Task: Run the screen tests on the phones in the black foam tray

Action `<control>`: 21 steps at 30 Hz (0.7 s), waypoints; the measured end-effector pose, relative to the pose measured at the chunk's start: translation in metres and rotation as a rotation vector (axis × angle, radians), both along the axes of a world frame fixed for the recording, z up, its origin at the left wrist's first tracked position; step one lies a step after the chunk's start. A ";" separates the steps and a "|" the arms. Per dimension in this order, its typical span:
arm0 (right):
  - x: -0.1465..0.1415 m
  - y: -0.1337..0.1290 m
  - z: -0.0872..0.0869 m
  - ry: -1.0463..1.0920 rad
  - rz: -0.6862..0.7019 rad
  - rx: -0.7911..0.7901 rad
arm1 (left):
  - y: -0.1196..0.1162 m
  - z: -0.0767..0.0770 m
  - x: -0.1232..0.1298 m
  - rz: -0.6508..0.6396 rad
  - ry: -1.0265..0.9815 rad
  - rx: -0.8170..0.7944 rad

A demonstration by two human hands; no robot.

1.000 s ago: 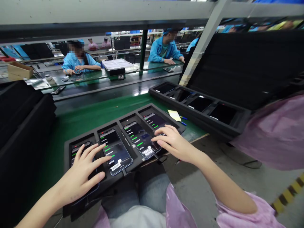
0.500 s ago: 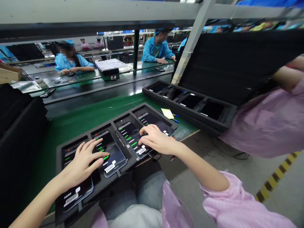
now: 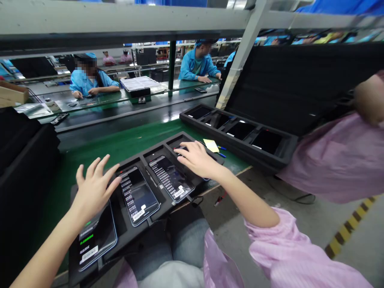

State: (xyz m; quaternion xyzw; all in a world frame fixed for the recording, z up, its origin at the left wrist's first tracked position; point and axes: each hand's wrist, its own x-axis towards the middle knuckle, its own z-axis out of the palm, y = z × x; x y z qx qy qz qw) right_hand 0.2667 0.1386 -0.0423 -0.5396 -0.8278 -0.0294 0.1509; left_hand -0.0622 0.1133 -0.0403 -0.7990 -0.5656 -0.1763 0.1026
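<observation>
A black foam tray (image 3: 121,236) holds several phones side by side, their screens lit with lists of text. My left hand (image 3: 94,186), fingers spread, is over the leftmost phone (image 3: 100,240) and hides its upper part. Beside it, the second phone (image 3: 139,196) shows white lines of text. The third phone (image 3: 169,178) lies uncovered, also with white text. Over the rightmost phone is my right hand (image 3: 198,158), fingers apart, covering most of that screen. Neither hand holds anything.
Yellow paper (image 3: 211,145) and blue pens lie right of the tray. A second foam tray (image 3: 270,158) with phones stands at the right, near a person's pink sleeve (image 3: 336,160). Black foam stacks (image 3: 24,160) are at the left. People in blue (image 3: 192,64) sit across.
My left hand has moved left and up, off the second phone. My right hand has shifted up and right from the third phone to the rightmost. The two middle screens changed to white lists.
</observation>
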 end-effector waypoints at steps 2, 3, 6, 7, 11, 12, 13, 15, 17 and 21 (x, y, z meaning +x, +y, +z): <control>0.018 0.000 0.000 0.101 -0.022 -0.012 | -0.010 0.005 -0.014 -0.033 -0.063 -0.045; 0.029 -0.001 -0.001 0.151 -0.036 -0.032 | -0.017 0.006 -0.023 -0.065 -0.097 -0.093; 0.056 -0.007 -0.005 0.280 -0.053 -0.115 | -0.044 0.008 -0.045 -0.154 -0.207 -0.236; 0.063 -0.009 -0.007 0.315 -0.047 -0.143 | -0.053 0.007 -0.051 -0.159 -0.246 -0.256; 0.074 -0.013 -0.013 0.380 -0.026 -0.226 | -0.073 -0.003 -0.059 -0.148 -0.358 -0.253; 0.073 -0.012 -0.014 0.370 -0.027 -0.234 | -0.073 -0.006 -0.060 -0.148 -0.344 -0.267; 0.073 -0.011 -0.016 0.346 -0.037 -0.231 | -0.071 -0.009 -0.061 -0.129 -0.306 -0.285; 0.070 -0.008 -0.020 0.253 -0.117 -0.179 | -0.063 -0.013 -0.062 0.011 -0.171 -0.282; 0.067 -0.005 -0.024 0.135 -0.249 -0.077 | -0.055 -0.012 -0.062 0.256 -0.029 -0.209; 0.061 -0.008 -0.029 0.044 -0.293 0.050 | -0.053 -0.003 -0.062 0.472 -0.022 -0.145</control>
